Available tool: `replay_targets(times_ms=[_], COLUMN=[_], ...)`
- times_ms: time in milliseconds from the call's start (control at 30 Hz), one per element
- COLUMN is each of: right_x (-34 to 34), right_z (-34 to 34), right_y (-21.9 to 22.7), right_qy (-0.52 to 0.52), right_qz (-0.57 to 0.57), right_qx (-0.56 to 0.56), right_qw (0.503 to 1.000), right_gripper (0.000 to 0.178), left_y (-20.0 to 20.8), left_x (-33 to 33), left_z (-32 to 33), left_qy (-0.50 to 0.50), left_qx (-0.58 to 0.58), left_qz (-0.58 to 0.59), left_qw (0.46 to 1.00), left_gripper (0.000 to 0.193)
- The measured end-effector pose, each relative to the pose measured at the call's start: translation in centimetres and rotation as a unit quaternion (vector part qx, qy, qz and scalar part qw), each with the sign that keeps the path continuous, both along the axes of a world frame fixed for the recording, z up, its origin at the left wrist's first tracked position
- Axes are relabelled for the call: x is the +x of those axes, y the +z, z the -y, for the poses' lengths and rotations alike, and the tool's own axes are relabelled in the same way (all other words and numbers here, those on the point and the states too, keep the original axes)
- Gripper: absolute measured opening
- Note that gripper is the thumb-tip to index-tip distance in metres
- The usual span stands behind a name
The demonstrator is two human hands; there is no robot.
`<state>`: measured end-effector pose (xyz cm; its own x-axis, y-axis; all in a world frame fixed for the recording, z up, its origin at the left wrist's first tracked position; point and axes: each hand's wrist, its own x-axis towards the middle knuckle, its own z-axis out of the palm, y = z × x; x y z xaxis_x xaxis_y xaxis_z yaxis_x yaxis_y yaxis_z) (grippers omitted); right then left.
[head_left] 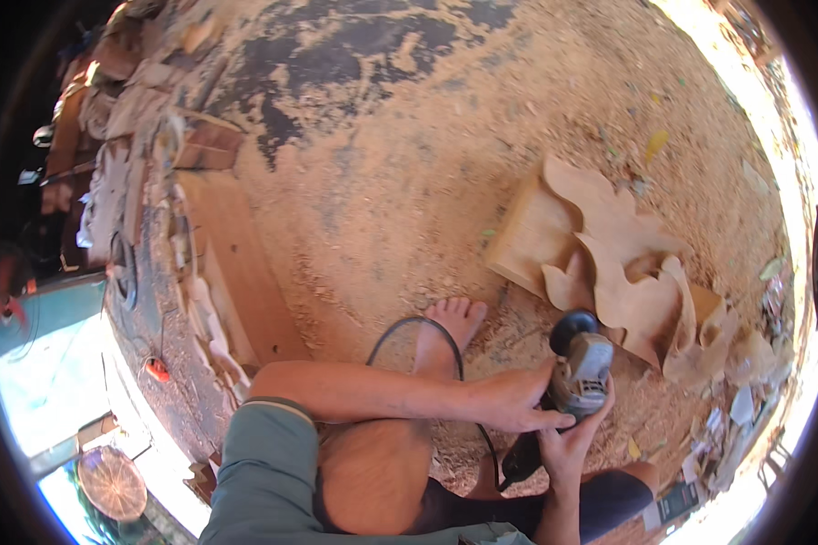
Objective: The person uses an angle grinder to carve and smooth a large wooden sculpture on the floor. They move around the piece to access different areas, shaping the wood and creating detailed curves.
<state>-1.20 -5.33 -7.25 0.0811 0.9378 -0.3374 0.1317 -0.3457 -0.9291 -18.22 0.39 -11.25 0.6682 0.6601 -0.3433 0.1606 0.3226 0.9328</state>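
Note:
Both my hands are on an angle grinder [583, 380] with a grey metal head and a small round black disc or pad at its far end. My left hand [516, 400] reaches across from the left and closes on the grinder's near left side. From below, my right hand [568, 443] wraps the body, its fingers up along the right side. A black cable [407, 322] loops from the tool past my bare foot [456, 320]. Just beyond the disc lies a carved wooden piece [623, 250] with scrolling, leaf-like curves. In this view the disc overlaps its near edge; whether they touch I cannot tell.
Sawdust and shavings cover the ground [382, 209]. A long wooden plank [241, 263] lies to the left, beside stacked wood offcuts [123, 173]. Scraps and litter [727, 427] line the right side. A round log slice [112, 483] is at lower left.

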Motion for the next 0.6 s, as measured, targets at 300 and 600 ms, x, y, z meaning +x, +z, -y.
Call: replay_targets(times_ms=[300,600], right_x=[-0.5,-0.8], right_z=[-1.1,-1.6], right_y=[-1.9,-0.9], right_qy=[0.022,0.036], right_qz=[0.005,0.052], right_qx=[0.026,0.027], right_qw=[0.999,0.998], right_gripper=[0.115,0.114], left_y=[1.2,0.5], left_x=[-1.7,-1.2], left_z=[-1.0,-0.4], left_qy=[0.065,0.086], left_qx=[0.068,0.074], left_qz=[-0.059,-0.049], left_qw=[0.994,0.992], left_gripper=[0.095,0.097])
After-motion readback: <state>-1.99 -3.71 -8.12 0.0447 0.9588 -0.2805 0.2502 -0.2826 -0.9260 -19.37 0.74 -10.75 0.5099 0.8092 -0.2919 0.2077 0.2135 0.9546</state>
